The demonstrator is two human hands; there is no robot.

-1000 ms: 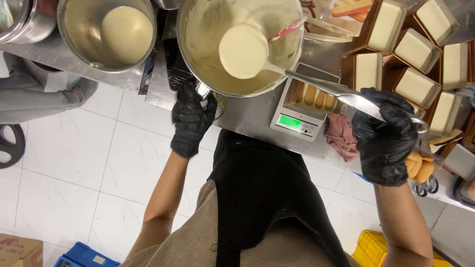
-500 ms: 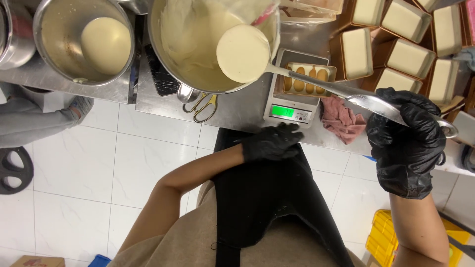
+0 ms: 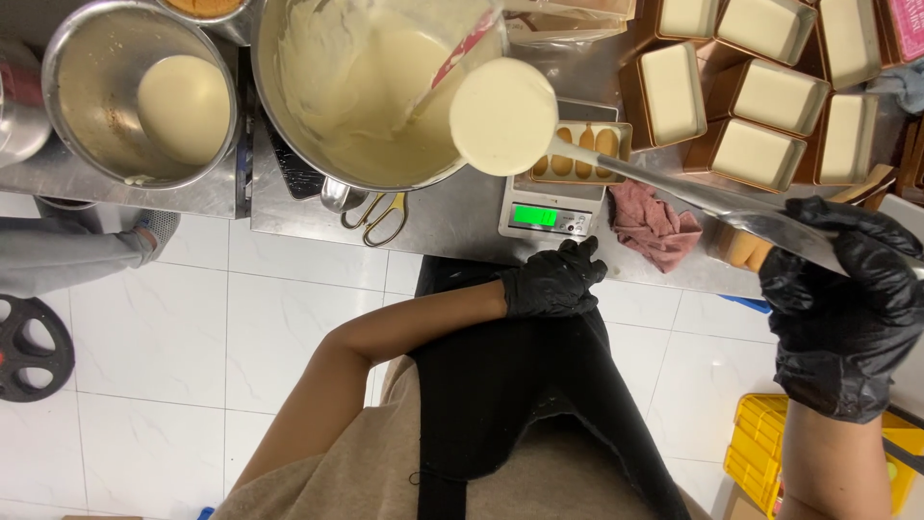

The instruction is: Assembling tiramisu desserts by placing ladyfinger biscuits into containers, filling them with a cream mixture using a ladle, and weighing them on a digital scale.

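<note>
While right hand (image 3: 847, 299) grips full ladle (image 3: 503, 116), arm raised, left hand (image 3: 551, 279) loosely curled, empty, at apron (image 3: 520, 385)

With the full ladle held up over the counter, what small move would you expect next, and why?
Probably the right hand swings the ladle a little rightward and tips it into the small tray on the scale. The ladle is brim-full of pale batter, and that tray shows only sponge fingers, while nearby tins look filled.

Steel ladle (image 3: 504, 117) brimming with pale batter, level above scale.
</note>
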